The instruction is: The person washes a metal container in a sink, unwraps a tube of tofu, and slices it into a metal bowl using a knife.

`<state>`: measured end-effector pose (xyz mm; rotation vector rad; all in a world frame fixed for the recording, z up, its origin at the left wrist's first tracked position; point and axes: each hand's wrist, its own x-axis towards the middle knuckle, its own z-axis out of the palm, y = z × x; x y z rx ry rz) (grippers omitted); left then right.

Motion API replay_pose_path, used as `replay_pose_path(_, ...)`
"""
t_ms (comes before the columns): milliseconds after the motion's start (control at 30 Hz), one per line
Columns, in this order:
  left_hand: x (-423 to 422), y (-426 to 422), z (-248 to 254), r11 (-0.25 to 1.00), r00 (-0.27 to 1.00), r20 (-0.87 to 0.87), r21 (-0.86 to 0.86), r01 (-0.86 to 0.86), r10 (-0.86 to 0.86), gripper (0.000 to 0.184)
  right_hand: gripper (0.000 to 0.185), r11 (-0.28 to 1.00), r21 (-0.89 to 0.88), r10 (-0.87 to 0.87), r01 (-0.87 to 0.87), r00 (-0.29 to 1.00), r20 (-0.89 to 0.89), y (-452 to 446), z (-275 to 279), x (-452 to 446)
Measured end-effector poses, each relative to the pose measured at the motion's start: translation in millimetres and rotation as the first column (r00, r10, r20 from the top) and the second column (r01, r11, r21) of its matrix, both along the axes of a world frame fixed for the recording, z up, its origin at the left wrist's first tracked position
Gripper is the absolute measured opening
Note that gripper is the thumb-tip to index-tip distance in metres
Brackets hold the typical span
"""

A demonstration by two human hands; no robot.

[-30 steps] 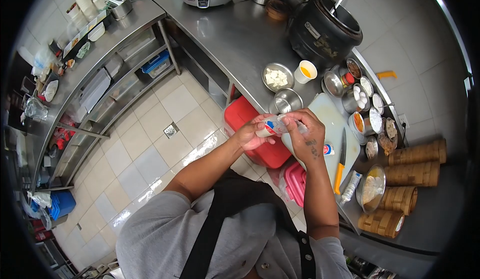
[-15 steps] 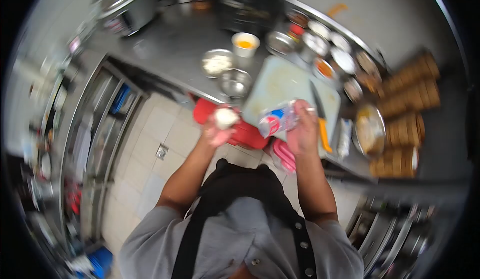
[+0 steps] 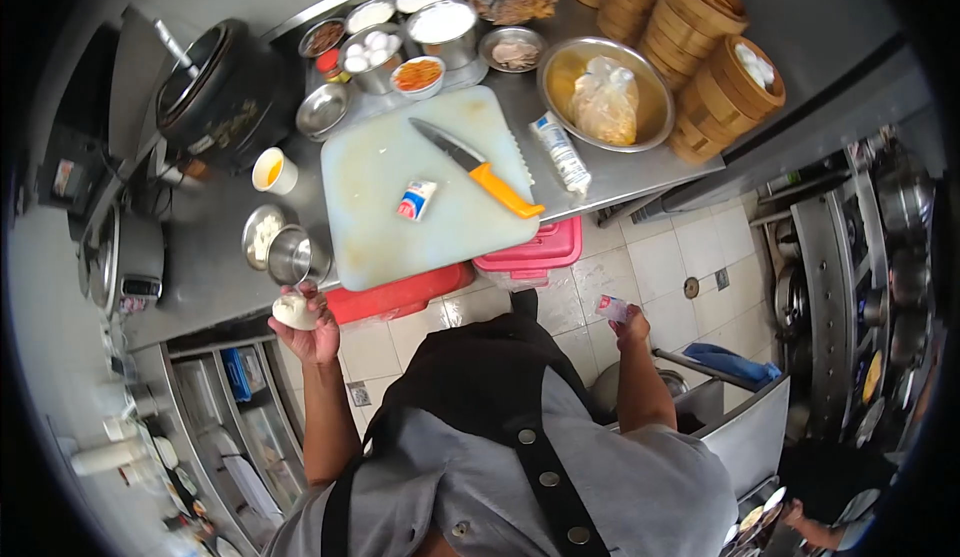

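Observation:
My left hand (image 3: 312,335) is closed around a smooth white lump (image 3: 293,310) with a rounded shape, held just off the counter's front edge. Close by, a metal cup (image 3: 297,253) and a shallow metal bowl of white pieces (image 3: 264,235) stand on the counter. Out to the right, over the floor, my right hand (image 3: 630,328) pinches a printed plastic wrapper (image 3: 611,308). Another wrapper piece (image 3: 416,200), printed blue and red, lies on the cutting board (image 3: 365,247). Beside it rests a knife with an orange handle (image 3: 505,192).
A printed plastic tube (image 3: 562,155) lies right of the board, near a metal bowl (image 3: 655,122) holding a filled bag. Bamboo steamers (image 3: 715,97) stack at the right. A metal bin (image 3: 740,437) is below my right hand. Another person's hand (image 3: 795,513) shows lower right.
The view has turned to the right. My right hand has moved from over the board to the right with the wrapper. My left hand still holds the white lump.

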<state>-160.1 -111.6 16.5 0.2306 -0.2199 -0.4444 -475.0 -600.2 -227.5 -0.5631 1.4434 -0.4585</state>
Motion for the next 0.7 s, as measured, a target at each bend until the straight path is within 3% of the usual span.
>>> replay_pose_path(100,6,-18,14,1.0,0.999,0.025,-0.008,0.023,-0.022,0.056,0.024,0.986,0.056,-0.149,0.158,0.979,-0.142,-18,-39,-15)
replay_pose_path(267,7,-57,31,0.997,0.998,0.019,0.05,0.055,-0.056,0.054,0.031,0.978,0.099,-0.199,0.184,0.966,0.168,-49,-93,-1)
replay_pose_path(467,13,-134,43,0.988,0.991,0.031,0.086,0.128,-0.131,0.055,0.03,0.952,0.156,-0.282,0.264,0.954,0.107,-118,-118,121)
replay_pose_path(567,12,-184,57,0.984,0.985,0.051,0.076,0.162,-0.166,0.051,0.036,0.97,0.094,-0.242,0.224,0.928,0.284,-160,-106,214)
replay_pose_path(600,12,-198,59,0.981,0.98,0.059,0.058,0.184,-0.188,0.05,0.045,0.975,0.068,-0.22,0.213,0.864,0.452,-172,-108,241)
replay_pose_path(633,14,-212,61,0.977,0.975,0.068,0.041,0.208,-0.21,0.05,0.054,0.996,0.034,-0.071,0.084,0.501,0.862,-181,-117,255)
replay_pose_path(667,15,-224,61,0.972,0.969,0.075,0.024,0.232,-0.233,0.049,0.054,1.0,-0.005,0.008,-0.019,0.164,0.986,-189,-127,269)
replay_pose_path(700,15,-235,63,0.967,0.965,0.068,0.021,0.252,-0.253,0.047,0.054,1.0,0.018,-0.015,-0.018,0.159,0.987,-190,-128,283)
